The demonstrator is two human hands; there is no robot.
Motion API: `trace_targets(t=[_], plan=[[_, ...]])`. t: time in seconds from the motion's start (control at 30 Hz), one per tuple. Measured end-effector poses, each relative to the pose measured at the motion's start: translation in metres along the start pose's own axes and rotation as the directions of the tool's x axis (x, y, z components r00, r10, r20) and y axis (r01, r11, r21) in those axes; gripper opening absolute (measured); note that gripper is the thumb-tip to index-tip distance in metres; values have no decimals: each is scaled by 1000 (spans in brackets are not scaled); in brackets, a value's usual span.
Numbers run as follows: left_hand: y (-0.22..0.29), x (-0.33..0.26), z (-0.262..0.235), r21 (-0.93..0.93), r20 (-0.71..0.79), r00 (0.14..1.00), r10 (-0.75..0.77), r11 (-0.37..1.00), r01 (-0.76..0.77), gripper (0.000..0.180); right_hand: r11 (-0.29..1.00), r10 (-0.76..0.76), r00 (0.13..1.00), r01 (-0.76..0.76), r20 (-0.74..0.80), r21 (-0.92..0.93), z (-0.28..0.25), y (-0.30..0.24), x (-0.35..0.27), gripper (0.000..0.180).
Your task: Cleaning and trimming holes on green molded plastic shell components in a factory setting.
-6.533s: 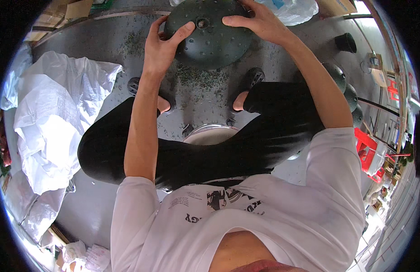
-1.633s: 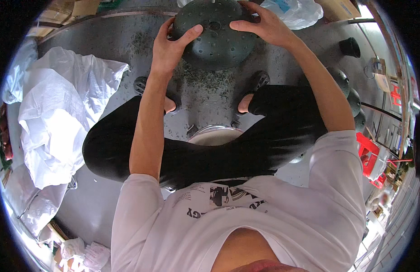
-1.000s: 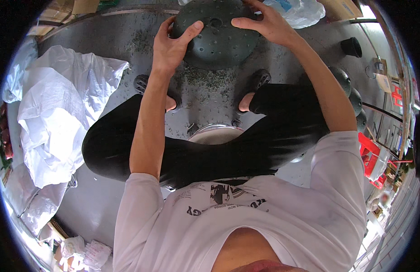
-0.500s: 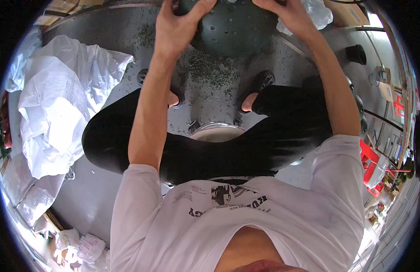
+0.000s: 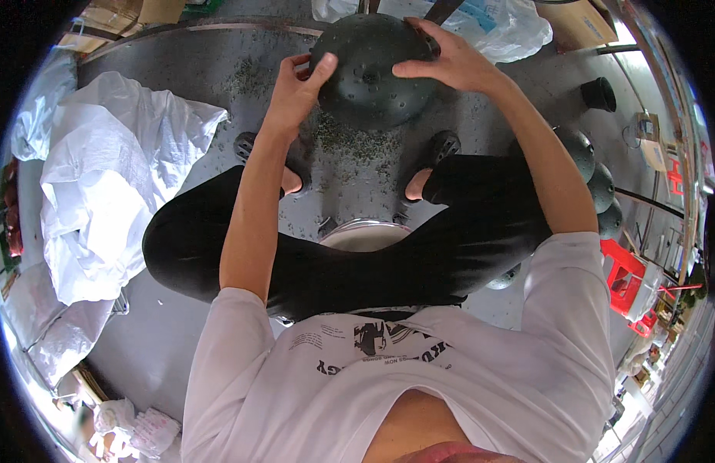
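A round dark green ball [image 5: 373, 104], dotted with small holes, is held out between my hands above the floor, beyond my feet. My left hand [image 5: 297, 94] grips its left side, with the thumb on the face toward me and the fingers partly hidden behind the edge. Against the right side rests my right hand [image 5: 454, 65]. Its thumb lies across the near face and its fingers reach over the upper right edge. Dark bars show just past the ball, but what they belong to cannot be made out.
Small green scraps [image 5: 357, 150] litter the floor between my shoes. White sheeting [image 5: 118, 185] lies at left. Several similar balls [image 5: 600, 185], a black bucket [image 5: 599, 94] and a red plastic stool [image 5: 626, 278] are at right. Beyond the ball lie a clear plastic bag [image 5: 515, 35] and cardboard box [image 5: 577, 27].
The ball has come lower in the picture and a little left; its far edge now shows. My right hand has shifted its hold, the thumb now reaching farther across the near face.
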State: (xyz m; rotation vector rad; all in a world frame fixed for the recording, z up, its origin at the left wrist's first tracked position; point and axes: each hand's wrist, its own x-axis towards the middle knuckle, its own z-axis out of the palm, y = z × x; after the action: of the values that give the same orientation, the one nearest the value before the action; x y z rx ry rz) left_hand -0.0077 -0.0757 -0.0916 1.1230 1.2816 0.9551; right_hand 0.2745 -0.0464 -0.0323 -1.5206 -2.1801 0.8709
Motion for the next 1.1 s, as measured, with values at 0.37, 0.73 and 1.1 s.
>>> trace_targets(t=[0.37, 0.73, 1.1], plan=[[1, 1, 16, -98, -19, 983, -183, 979, 181, 118, 976, 15, 999, -8, 34, -216, 12, 13, 2, 115], [-4, 9, 20, -178, 90, 960, -267, 944, 279, 123, 965, -123, 991, 105, -60, -240, 7, 13, -8, 99], [6, 0, 18, -340, 80, 963, -256, 902, 268, 103, 998, 21, 999, -17, 50, -67, -12, -13, -1, 119]])
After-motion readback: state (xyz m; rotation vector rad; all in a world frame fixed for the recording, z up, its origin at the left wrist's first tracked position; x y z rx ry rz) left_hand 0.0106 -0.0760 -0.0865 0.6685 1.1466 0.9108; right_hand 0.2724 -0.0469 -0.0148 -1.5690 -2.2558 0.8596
